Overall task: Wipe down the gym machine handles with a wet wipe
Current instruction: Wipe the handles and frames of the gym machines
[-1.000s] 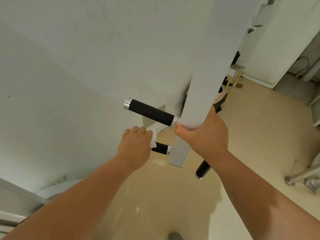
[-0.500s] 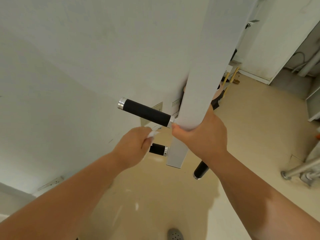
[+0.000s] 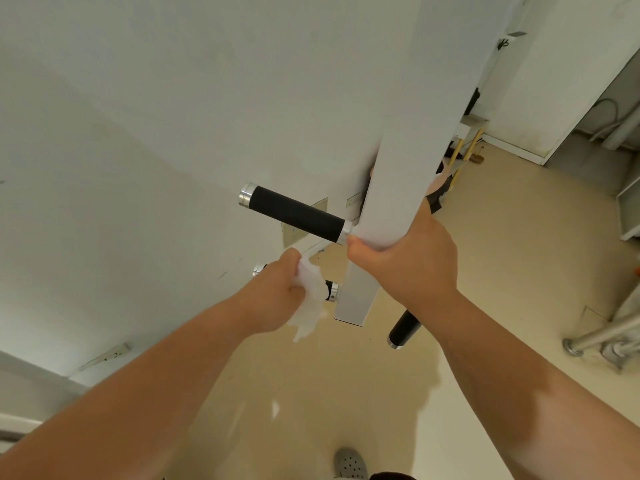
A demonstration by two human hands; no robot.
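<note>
A white post (image 3: 408,150) of the gym machine is seen in the middle of the view, in front of a white wall (image 3: 156,116). The post is grasped near its lower end by the right hand (image 3: 405,268), with the thumb pressed on the near face and the other fingers wrapped behind, where they are hidden. From the post, an upper handle (image 3: 294,213) with black grip and silver end cap is pointed toward 10 o'clock; it is not touched by any hand. Just below it, the lower handle (image 3: 330,291) is almost covered by the left hand (image 3: 273,296). The fingers of this hand are clenched round the wet wipe (image 3: 311,299), which is held against the lower handle at 9 o'clock of the post's foot; a loose end of the wipe hangs down. A third handle (image 3: 403,329) is seen at 5 o'clock of the post, under the right wrist. The beige floor (image 3: 346,393) is seen below, and a grey shoe (image 3: 350,464) at 6 o'clock.
</note>
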